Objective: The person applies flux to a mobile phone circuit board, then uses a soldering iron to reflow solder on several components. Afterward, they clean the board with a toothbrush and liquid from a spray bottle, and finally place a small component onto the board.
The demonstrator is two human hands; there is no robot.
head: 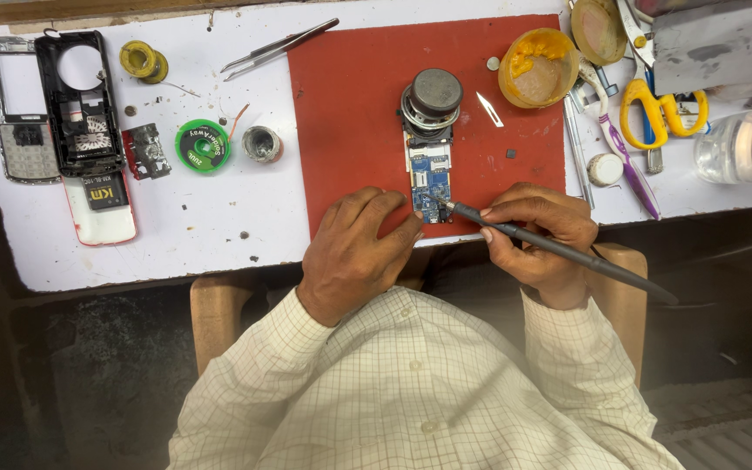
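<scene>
A small blue circuit board (429,184) lies near the front edge of a red mat (350,113) on the white bench (202,218), with a round black speaker (433,97) resting at its far end. The left hand (360,252) rests on the mat with fingers curled, fingertips pressed against the board's left edge to steady it. The right hand (537,235) pinches a slim dark soldering iron (559,251) like a pen, its tip touching the board's lower right corner. The board looks light, thin and stiff, and probably fragile: its small parts and solder joints would not stand bending or pressure, so the bare edges are the safest place to hold it, as the left hand does. It would slide easily on the mat unless pinned. The speaker appears joined to the board, though the view is too small to be sure, so the two are best moved as one. Tweezers (280,48), a green solder-wick reel (203,144), an open tub of yellow flux (539,67) and yellow-handled scissors (654,109) lie around the mat.
</scene>
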